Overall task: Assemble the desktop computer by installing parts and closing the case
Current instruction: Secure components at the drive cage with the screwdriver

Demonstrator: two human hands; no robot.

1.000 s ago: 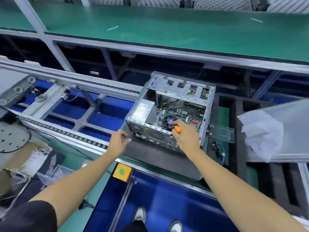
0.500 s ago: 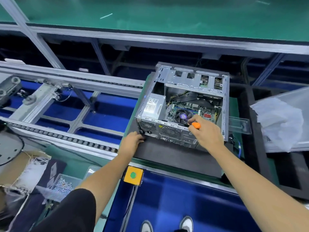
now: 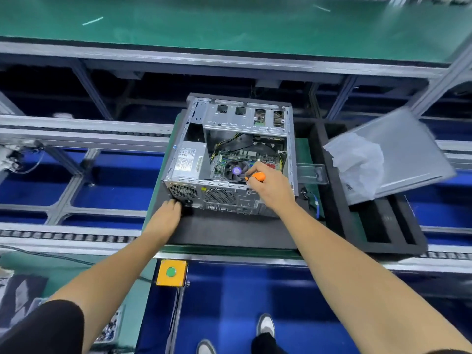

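Both hands have closed in on the computer case (image 3: 229, 159) over the last second. The left hand (image 3: 167, 213), which a second ago hung short of the case's near left corner, now rests against that corner low down, beside the black socket at the rear panel; whether its fingers are curled round anything I cannot tell. The right hand (image 3: 270, 185) has shifted only slightly along the near top edge of the case and grips an orange-handled screwdriver (image 3: 256, 177), its tip hidden near the CPU fan (image 3: 236, 171).

That reads as bracing: one hand steadies the case while the other readies the tool, so a fastening step inside or on the rear edge seems in hand. The case is open, lying on its side on the dark foam pad (image 3: 229, 231) with the motherboard and power supply (image 3: 189, 160) already inside, so closing is some way off. The grey side panel (image 3: 408, 149) lies well to the right of the case, under a white plastic bag (image 3: 357, 162).

Both forearms reach forward, the right one angled in from the right of the case, wrist bent down over the rim.
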